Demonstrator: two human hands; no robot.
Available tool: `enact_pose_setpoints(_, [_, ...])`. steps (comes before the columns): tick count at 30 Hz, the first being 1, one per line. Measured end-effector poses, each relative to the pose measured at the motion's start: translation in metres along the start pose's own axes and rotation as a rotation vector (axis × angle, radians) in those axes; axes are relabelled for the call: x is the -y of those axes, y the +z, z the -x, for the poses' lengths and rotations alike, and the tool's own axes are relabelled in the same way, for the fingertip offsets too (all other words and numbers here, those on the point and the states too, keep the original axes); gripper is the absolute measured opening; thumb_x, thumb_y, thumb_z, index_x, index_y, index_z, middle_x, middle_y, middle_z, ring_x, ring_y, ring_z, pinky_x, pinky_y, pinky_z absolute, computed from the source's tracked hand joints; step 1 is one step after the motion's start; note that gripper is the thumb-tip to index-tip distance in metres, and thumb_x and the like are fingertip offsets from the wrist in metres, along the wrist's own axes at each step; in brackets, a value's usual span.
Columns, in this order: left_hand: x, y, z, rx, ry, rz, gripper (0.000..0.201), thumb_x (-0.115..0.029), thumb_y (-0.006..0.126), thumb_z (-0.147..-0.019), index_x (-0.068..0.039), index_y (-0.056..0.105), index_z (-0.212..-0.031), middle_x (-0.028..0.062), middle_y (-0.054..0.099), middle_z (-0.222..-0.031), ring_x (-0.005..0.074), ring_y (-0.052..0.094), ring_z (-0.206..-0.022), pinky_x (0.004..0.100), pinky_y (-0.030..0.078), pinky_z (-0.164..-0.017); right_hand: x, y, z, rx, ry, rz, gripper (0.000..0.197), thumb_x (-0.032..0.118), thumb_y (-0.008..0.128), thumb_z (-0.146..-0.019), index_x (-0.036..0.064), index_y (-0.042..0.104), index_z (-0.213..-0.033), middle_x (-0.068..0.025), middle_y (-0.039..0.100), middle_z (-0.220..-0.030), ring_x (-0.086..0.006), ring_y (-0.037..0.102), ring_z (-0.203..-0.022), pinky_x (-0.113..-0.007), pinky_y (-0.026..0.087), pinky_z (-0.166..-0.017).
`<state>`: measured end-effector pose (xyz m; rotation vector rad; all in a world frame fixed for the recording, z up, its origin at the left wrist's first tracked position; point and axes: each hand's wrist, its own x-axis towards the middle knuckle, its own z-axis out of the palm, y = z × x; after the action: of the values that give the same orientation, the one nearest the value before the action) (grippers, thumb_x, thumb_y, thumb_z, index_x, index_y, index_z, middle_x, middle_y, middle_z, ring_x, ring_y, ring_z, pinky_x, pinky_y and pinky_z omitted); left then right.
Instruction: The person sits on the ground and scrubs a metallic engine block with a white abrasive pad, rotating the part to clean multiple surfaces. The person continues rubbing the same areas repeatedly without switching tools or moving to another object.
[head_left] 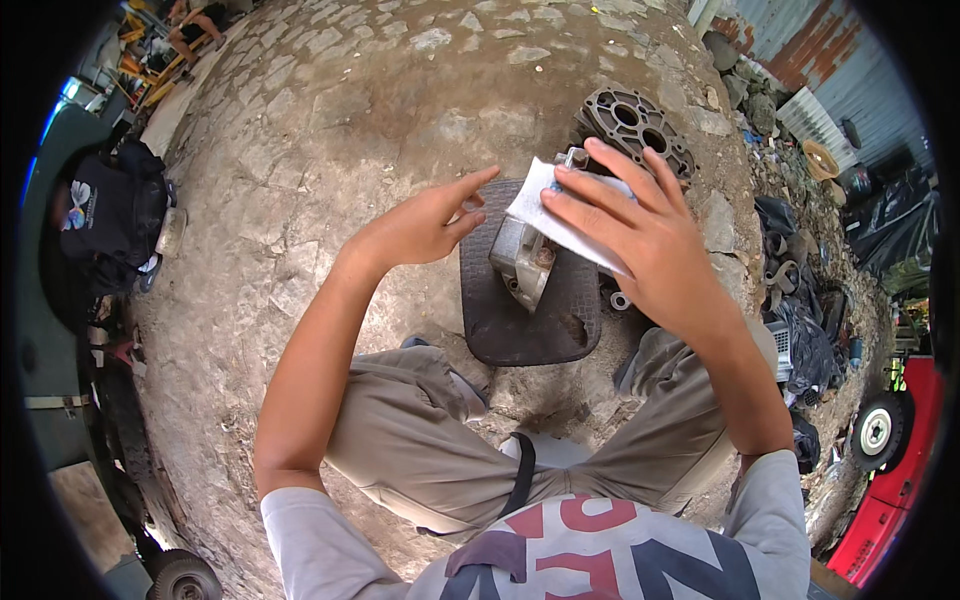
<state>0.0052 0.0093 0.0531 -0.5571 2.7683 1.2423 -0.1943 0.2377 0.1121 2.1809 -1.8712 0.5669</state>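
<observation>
Left hand [425,222]: hovering over the left edge of the dark mat [525,325], loosely open, fingers extended, holding nothing.
Metal part [522,262]: grey casting resting on the mat; its upper portion is hidden beneath the cloth.
White cloth [560,225]: draped over the casting, pinned under the right hand.
Right hand [640,235]: palm down, fingers spread flat on the cloth; the grip underneath cannot be made out.
Perforated plate [635,125]: lying on the stone ground, partly hidden behind the fingers.
</observation>
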Motion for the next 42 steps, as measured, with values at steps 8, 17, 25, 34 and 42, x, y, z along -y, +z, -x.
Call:
enact_pose_setpoints(8, [0.017, 0.01, 0.0, 0.353, -0.089, -0.089, 0.065, -0.035, 0.066, -0.105, -0.008, 0.042, -0.159, 0.0225, 0.065, -0.139, 0.0356, 0.064, -0.127, 0.0447, 0.053, -0.104, 0.009, -0.001, 0.005, 0.021, 0.003, 0.0, 0.054, 0.011, 0.069, -0.09, 0.0238, 0.066, -0.143, -0.0013, 0.06, -0.149, -0.0271, 0.047, -0.147, -0.057, 0.031, -0.122])
enact_pose_setpoints(17, [0.024, 0.01, -0.006, 0.352, -0.071, -0.099, 0.071, -0.045, 0.064, -0.105, -0.008, 0.042, -0.16, 0.0256, 0.062, -0.145, 0.0395, 0.06, -0.134, 0.0458, 0.051, -0.108, 0.019, -0.004, 0.007, 0.024, 0.021, -0.088, 0.056, 0.008, 0.071, -0.089, 0.0235, 0.066, -0.143, -0.0023, 0.059, -0.151, -0.0284, 0.045, -0.149, -0.057, 0.031, -0.121])
enact_pose_setpoints(25, [0.025, 0.011, -0.006, 0.372, -0.108, -0.131, 0.067, -0.043, 0.063, -0.106, -0.007, 0.044, -0.16, 0.0241, 0.061, -0.147, 0.039, 0.06, -0.135, 0.0453, 0.05, -0.109, 0.021, 0.006, 0.004, -0.029, 0.042, 0.083, 0.053, 0.014, 0.072, -0.089, 0.0243, 0.066, -0.141, -0.006, 0.061, -0.145, -0.0293, 0.045, -0.147, -0.06, 0.03, -0.121])
enact_pose_setpoints(34, [0.003, 0.005, -0.003, 0.385, -0.191, -0.158, 0.066, -0.042, 0.062, -0.107, -0.008, 0.044, -0.16, 0.0228, 0.06, -0.149, 0.0376, 0.059, -0.136, 0.0449, 0.05, -0.11, 0.011, 0.005, 0.005, -0.001, -0.028, 0.071, 0.056, 0.009, 0.066, -0.092, 0.0326, 0.066, -0.143, -0.0075, 0.061, -0.147, -0.0275, 0.05, -0.145, -0.061, 0.027, -0.123])
enact_pose_setpoints(42, [-0.002, 0.001, -0.002, 0.401, -0.204, -0.16, 0.067, -0.043, 0.062, -0.107, -0.007, 0.043, -0.16, 0.0252, 0.06, -0.148, 0.0386, 0.059, -0.136, 0.0457, 0.05, -0.11, 0.009, 0.007, 0.006, 0.015, -0.055, 0.042, 0.058, 0.004, 0.06, -0.093, 0.0354, 0.068, -0.14, -0.0061, 0.06, -0.151, -0.025, 0.051, -0.146, -0.065, 0.025, -0.122])
